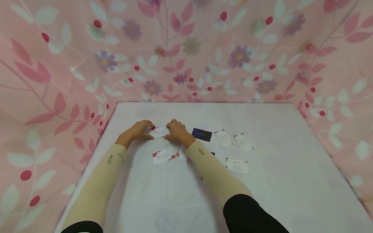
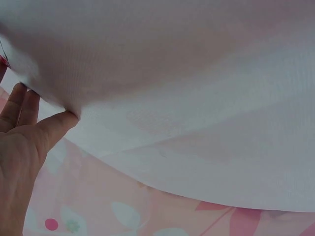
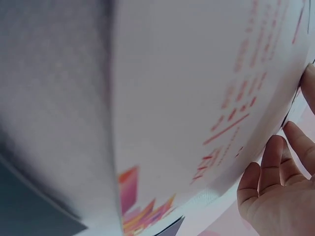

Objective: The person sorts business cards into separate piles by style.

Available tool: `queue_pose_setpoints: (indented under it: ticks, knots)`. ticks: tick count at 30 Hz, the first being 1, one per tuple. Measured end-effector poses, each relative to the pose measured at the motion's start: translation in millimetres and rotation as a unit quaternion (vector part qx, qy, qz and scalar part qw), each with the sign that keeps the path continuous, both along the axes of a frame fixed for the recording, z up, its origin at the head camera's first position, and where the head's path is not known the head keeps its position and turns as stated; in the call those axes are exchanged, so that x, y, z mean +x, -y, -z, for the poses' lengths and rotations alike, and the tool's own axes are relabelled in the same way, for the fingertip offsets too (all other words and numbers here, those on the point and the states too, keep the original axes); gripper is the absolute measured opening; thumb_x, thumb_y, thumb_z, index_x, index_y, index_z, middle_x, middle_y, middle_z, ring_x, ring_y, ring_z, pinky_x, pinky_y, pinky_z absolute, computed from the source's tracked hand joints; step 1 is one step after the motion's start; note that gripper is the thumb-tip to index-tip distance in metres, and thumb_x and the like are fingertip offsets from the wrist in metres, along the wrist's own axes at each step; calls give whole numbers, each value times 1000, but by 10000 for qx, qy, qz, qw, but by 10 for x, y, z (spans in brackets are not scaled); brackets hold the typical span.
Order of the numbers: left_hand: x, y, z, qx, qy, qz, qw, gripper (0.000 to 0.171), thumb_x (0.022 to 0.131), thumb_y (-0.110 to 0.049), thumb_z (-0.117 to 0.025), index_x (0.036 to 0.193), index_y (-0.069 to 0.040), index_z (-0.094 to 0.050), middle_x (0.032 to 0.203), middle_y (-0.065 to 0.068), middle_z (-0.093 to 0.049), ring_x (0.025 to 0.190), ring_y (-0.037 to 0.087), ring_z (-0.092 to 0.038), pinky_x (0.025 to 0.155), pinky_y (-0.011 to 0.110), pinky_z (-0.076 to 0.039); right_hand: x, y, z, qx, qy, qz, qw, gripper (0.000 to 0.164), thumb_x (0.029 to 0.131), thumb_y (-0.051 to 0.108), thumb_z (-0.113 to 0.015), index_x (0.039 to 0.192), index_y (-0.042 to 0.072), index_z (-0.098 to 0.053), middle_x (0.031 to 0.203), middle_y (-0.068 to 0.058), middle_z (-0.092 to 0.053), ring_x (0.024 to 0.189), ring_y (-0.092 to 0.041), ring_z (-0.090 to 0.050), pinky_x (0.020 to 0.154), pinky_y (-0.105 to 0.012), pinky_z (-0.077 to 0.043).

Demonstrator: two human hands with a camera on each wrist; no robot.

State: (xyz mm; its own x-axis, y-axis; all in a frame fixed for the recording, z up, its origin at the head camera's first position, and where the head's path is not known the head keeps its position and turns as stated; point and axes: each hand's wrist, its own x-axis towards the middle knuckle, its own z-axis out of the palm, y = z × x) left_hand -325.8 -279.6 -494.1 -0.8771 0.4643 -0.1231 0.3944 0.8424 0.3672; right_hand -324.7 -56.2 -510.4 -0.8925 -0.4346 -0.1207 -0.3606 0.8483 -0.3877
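Observation:
A white business card with red flowers [image 1: 159,132] lies on the white cloth between both hands in the head view. My left hand [image 1: 140,130] holds its left end, with the thumb at the near corner and fingers at the far one. From the other side, my right hand [image 1: 178,131] grips the right end in the same spread way. In the left wrist view the left thumb [image 2: 61,125] presses down at the cloth. The right wrist view has the right fingers [image 3: 269,164] beyond a large, close white card with red print [image 3: 197,88].
Nearer me lies another red-flowered card [image 1: 163,157], overlapping one partly hidden by the right forearm. To the right are a dark blue card [image 1: 201,134] and white leaf-patterned cards [image 1: 223,138], [image 1: 244,142], [image 1: 237,165]. Pink floral curtain [image 1: 186,51] surrounds the table.

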Motion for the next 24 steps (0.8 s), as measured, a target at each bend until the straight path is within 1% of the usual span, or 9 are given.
queue_pose_setpoints:
  ticks: [6,10,14,20,24]
  knots:
    - [-11,-4,13,31,45,-1,10000,56,79,-22,-84,126,2,-63,137,26,-54,132,44,-45,113,56,-33,18,-19,-26,121,31,-43,9999,59,89,46,-71,138,16,-57,139,-6,-50,124,-26,-52,108,-45,-41]
    - [-10,-16,-28,157,73,-101,9998,56,78,-19,-84,125,2,-63,137,26,-54,134,45,-44,114,56,-31,21,-17,-54,113,14,-30,9999,59,89,45,-71,138,15,-57,140,-7,-49,125,-27,-52,109,-45,-40]
    - [-3,-30,-64,253,190,-231,9992,58,78,-19,-84,127,3,-61,140,27,-52,136,46,-41,115,57,-29,25,-12,-60,174,2,54,9998,62,89,47,-70,140,15,-55,141,-6,-49,125,-27,-51,110,-44,-40]
    - [25,-30,-38,320,358,-436,9979,64,79,-18,-83,133,1,-56,143,25,-50,138,44,-40,116,56,-27,54,-3,-33,184,-9,134,9997,65,89,47,-70,142,13,-52,144,-7,-47,127,-26,-49,111,-42,-39]
    - [24,-36,-17,360,433,-524,9970,68,79,-18,-83,137,0,-53,146,25,-47,140,44,-37,117,55,-26,67,-23,-35,99,132,188,9997,70,89,47,-71,145,11,-48,145,-8,-44,129,-26,-48,112,-41,-38]
